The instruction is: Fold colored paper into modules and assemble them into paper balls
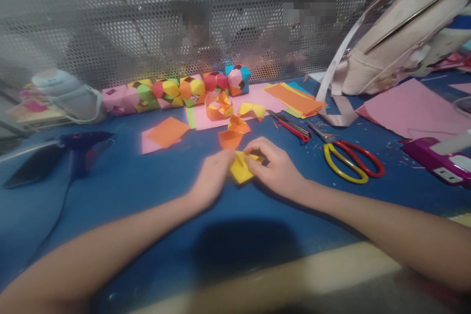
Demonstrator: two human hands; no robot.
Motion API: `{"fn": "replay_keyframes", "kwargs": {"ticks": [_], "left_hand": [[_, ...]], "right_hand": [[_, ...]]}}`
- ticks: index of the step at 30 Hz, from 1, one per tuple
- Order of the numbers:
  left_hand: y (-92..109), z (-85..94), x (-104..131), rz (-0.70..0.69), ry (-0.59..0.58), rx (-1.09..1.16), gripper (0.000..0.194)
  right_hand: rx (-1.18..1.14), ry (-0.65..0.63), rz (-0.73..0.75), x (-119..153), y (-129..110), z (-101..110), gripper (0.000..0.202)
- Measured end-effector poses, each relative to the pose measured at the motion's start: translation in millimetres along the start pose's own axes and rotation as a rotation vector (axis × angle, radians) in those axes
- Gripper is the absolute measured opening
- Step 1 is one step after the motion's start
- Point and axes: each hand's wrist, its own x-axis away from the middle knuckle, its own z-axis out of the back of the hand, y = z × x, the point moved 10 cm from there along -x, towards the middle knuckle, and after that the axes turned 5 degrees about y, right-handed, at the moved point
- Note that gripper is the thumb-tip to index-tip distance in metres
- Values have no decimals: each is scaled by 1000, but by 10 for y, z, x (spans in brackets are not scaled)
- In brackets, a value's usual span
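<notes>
A small folded piece of yellow paper (pixel 241 170) is held between my two hands, low over the blue table. My left hand (pixel 215 174) grips its left edge, with the fingertips partly hidden. From the right, my right hand (pixel 274 164) pinches it between thumb and curled fingers. Just beyond lie folded orange paper pieces (pixel 234 131) and a folded yellow piece (pixel 251 110). A partly joined orange and yellow paper unit (pixel 220 106) sits behind them. Farther back, several finished multicoloured paper balls (pixel 192 91) stand in a row.
Left are a glue gun (pixel 79 149), a bottle (pixel 68 93) and orange and pink paper squares (pixel 167 132). Right are large scissors (pixel 344 157), smaller red-handled scissors (pixel 292 126), a paper stack (pixel 294 98), a purple power strip (pixel 437 159), pink paper (pixel 415 108) and a backpack (pixel 401 39). A perforated metal screen (pixel 128 19) stands behind.
</notes>
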Motion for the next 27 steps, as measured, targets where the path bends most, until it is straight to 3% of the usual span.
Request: {"fn": "replay_keyframes", "kwargs": {"ticks": [7,14,27], "left_hand": [[103,-24,22,-30,-5,-67,32],[143,55,23,-75,59,-101,32],[17,25,-17,-10,35,141,25]], "right_hand": [[-18,25,14,6,-8,9,3],[-105,10,-227,10,197,2,9],[-227,-4,-347,2,315,-17,10]]}}
